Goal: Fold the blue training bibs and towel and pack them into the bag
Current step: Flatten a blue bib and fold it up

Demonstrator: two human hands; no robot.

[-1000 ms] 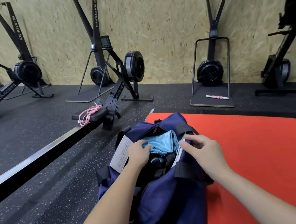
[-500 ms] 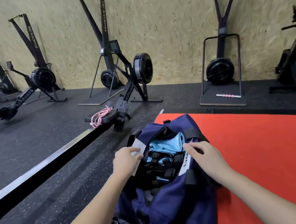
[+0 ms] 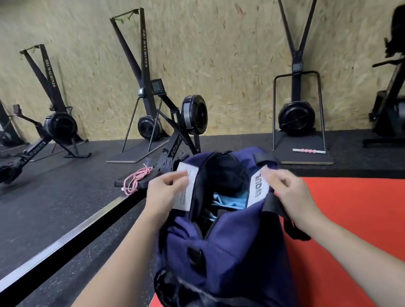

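A navy bag [image 3: 237, 246] stands on the corner of a red mat [image 3: 376, 228], its top zip open. Light blue cloth [image 3: 230, 200] lies folded inside it, partly hidden by the opening's dark edges. My left hand [image 3: 165, 191] pinches the left side of the opening at a white label. My right hand [image 3: 288, 188] pinches the right side at a white label with black letters. Both hands hold the mouth of the bag apart and raised.
A rowing machine's long rail [image 3: 54, 247] runs along the black rubber floor on the left, with a pink rope [image 3: 136, 180] on its seat. Ski machines and rowers stand along the chipboard wall [image 3: 221, 47]. A pink roller [image 3: 308, 151] lies on a machine base.
My left hand came out of the bag, where it was pressing the blue cloth, and took the left edge. Both hands have lifted the opening, so the cloth sits deeper.
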